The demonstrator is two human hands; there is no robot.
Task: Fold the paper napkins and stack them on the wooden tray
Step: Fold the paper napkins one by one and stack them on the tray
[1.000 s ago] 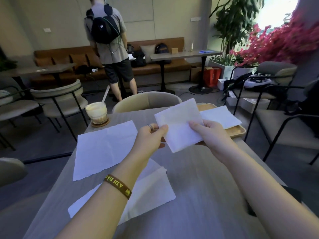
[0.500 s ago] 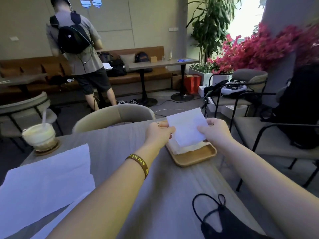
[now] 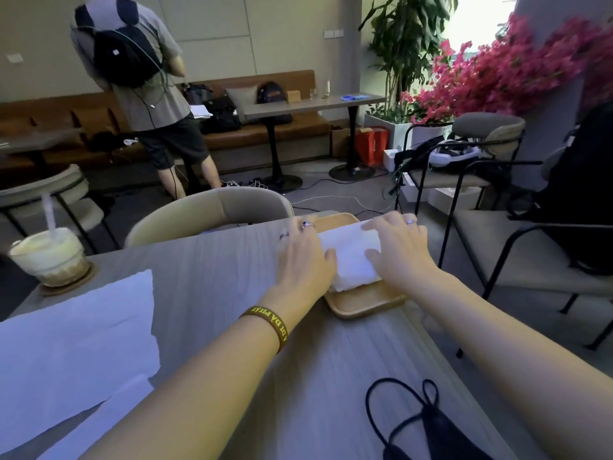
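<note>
**Both grips pressing the napkin flat on the tray**

I'm pressing my left grip down on the left side of the folded napkin, fingers lying straight, curled round nothing. My right grip is doing the same on the right side, fingers spread out flat and thumb lying on the paper. The napkin is sitting on top of a small white pile in the wooden tray, and the tray is resting near the far right edge of the tabletop.

Over to my left, the unfolded napkins are lying spread out, well apart from the tray. Beyond them an iced drink with a straw is standing on a coaster. A black face mask is lying close to me on the right. A dark wristband is showing on my left wrist.
</note>
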